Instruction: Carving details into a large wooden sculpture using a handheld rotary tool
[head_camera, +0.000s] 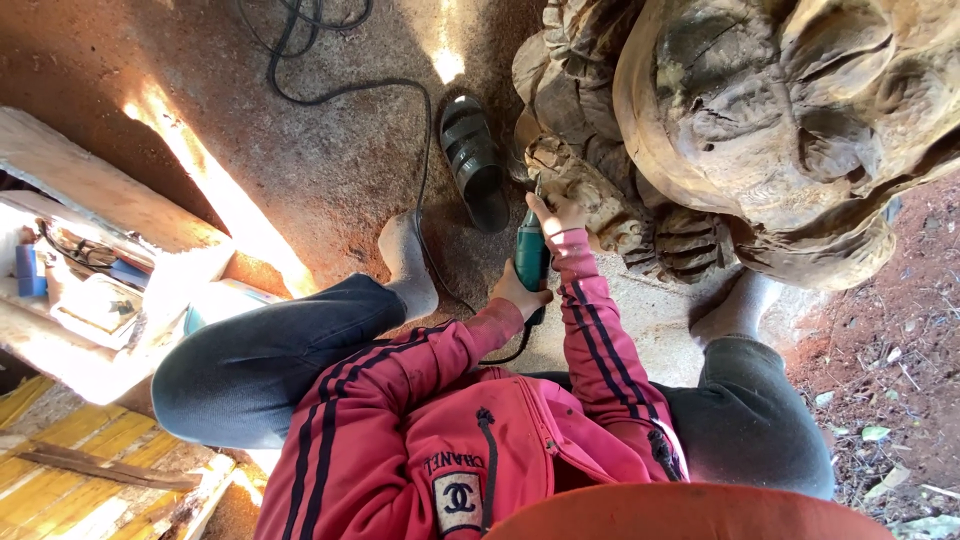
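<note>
The left hand (517, 292) wraps the rear of a green power tool (531, 258), fingers curled shut round its body. The right hand (557, 213) grips the front end, closed near the tip, which meets the wood carving (780, 130) at its lower left edge. The exact bit is too small to make out. A black cord (345, 92) runs from the tool across the dirt floor (330, 170) toward the top edge.

To work this spot well, I judge that the front hand should steer while the rear hand only steadies, with light pressure so the tip follows the grooves and does not dig in. Bracing the right wrist against the carving would help control, and the cord is best kept behind the legs, away from the tip.

The carving is large, pale brown and rough, cut into rounded, folded lobes with deep creases; the part near the tool is knobbly and lighter. The floor is packed reddish earth dusted with fine powder, streaked by bright sunlight. A black sandal (475, 160) lies just beside the carving's left edge. The person crouches in grey socks, dark trousers and a red striped jacket. At the left edge stand pale wooden planks (95, 185) with clutter beneath, and yellow boards (60, 470) at the bottom left corner.
</note>
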